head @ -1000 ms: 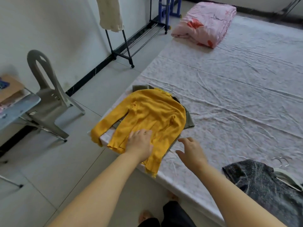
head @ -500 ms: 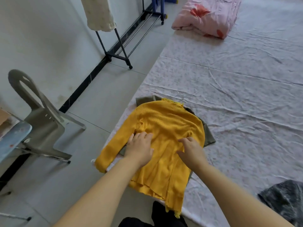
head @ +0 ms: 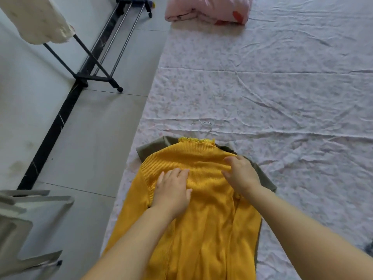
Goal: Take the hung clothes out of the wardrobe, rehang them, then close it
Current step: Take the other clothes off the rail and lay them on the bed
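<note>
Your left hand (head: 172, 190) lies flat on the chest of the yellow sweater (head: 203, 215), fingers straight and spread, holding nothing. Your right hand (head: 241, 174) sits on the sweater's right shoulder with fingers bent and thumb apart; you cannot tell whether it pinches the knit or only presses it.

From the head camera, the sweater lies face up on the bed sheet (head: 262, 98), collar away from you, on top of an olive garment (head: 155, 147) that shows at both shoulders. Two wire hanger hooks (head: 205, 126) poke out past the collar. The sheet is pale, flowered and creased. A folded pink quilt (head: 207, 9) sits at its far end. Left of the bed runs grey tiled floor (head: 96, 128), then a black skirting (head: 50, 134) under a white wall. A black clothes rack (head: 94, 77) stands on the floor with a cream garment (head: 34, 19) hanging from it.

The hangers' bodies are hidden under the clothes. The sweater's hem runs out of the bottom of the frame, as does most of a grey chair (head: 30, 215) at lower left. A dark scrap of fabric (head: 369, 247) is cut off at the right edge.

The sweater's left sleeve lies right along the bed's left edge. Bare sheet spreads wide to your right and beyond the hooks.
</note>
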